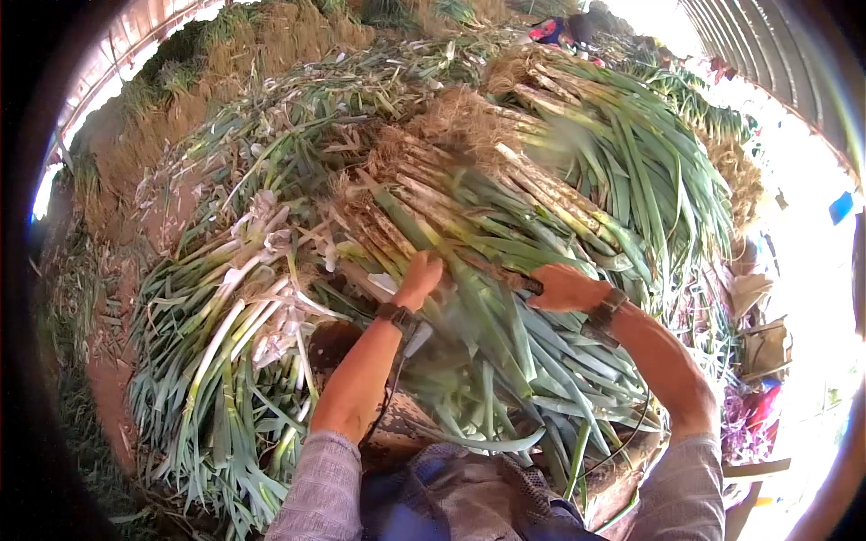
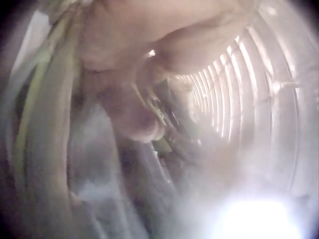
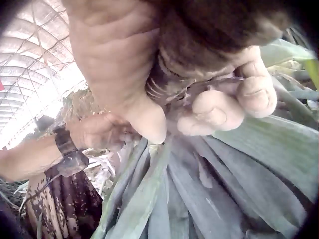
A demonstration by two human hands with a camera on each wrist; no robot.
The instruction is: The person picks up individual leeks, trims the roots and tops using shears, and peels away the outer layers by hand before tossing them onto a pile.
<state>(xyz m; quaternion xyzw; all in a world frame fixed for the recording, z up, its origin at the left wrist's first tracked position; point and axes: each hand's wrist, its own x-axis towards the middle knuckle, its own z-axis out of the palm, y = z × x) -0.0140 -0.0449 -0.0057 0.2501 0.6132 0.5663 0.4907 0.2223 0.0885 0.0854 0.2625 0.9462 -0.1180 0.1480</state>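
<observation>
"Holding a leek (image 1: 480, 311), are you?"

"Yes, with my left hand (image 1: 421, 278): its fingers are bent round it, though blur hides how tightly. My right hand (image 1: 568, 288) is curled round some dark thing (image 1: 534, 285), thumb near fingertips; I can't make out what it is."

"Where is the leek?"

"In front of me, its leaves slanting down between my hands, over others."

"How far along does it all look?"

"Partway, I'd judge. The left pile (image 1: 221, 397) has white, bare-looking stems. The bundles ahead and to the right have browned skins and shaggy roots (image 1: 458, 115), so plenty look uncleaned. I can't count either lot."

"Anything in your way?"

"Long leaves (image 1: 550, 361) crisscross under my right forearm, and a thin cable (image 1: 622, 444) runs through them. A flaky brown surface (image 1: 397, 419) sits below my left forearm, close to the left pile. Beyond that, loose scraps (image 1: 316, 95) litter the heap."

"And further off?"

"Cardboard (image 1: 767, 350) and something purple (image 1: 741, 415) to the right, a ribbed wall (image 1: 776, 41) behind. There's a patch of bright patterned cloth (image 1: 547, 32) at the far end, too small to read."
</observation>
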